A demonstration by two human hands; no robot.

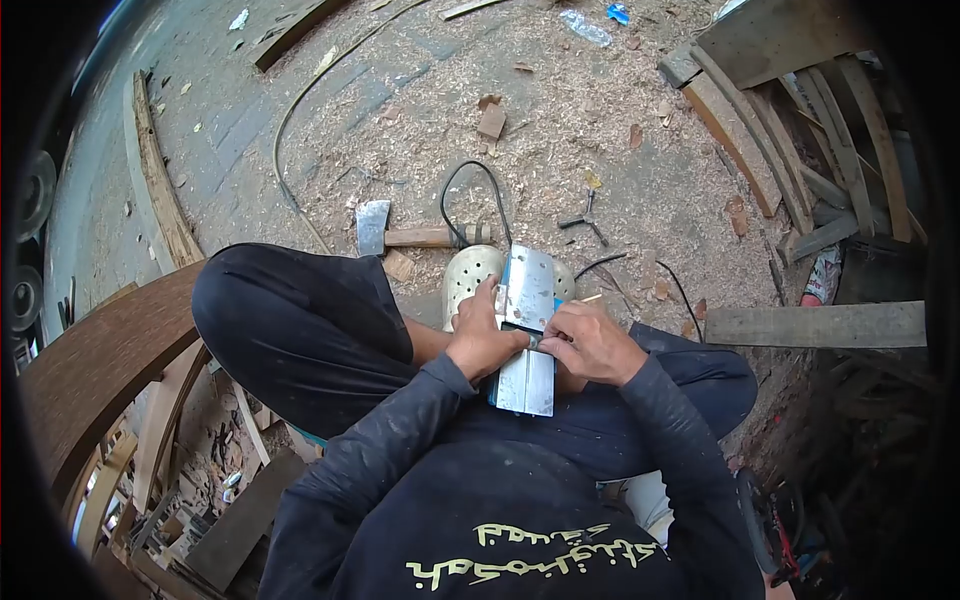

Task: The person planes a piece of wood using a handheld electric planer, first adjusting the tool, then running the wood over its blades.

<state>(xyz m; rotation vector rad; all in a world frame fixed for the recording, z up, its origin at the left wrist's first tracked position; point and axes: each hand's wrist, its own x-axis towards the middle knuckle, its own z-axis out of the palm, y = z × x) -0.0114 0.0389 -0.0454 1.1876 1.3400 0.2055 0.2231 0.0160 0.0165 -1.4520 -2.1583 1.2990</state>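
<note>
Shavings point(420, 140) litter our floor point(225, 175).
Left hand point(482, 335) grips our planer point(530, 288), likely heavy, best side-held; right hand point(598, 342) is closed, contents unclear.

Parts are going unseen.
The right hand point(600, 343) is covering part of the tool point(530, 287), and anything it is pinching is proving too small to tell. The tool is hiding most of a shoe point(566, 283). A beam point(120, 343) is running into darkness, the bottom edge is cropping the shirt point(500, 505), and clutter point(880, 400) is blurring into shadow.
</note>
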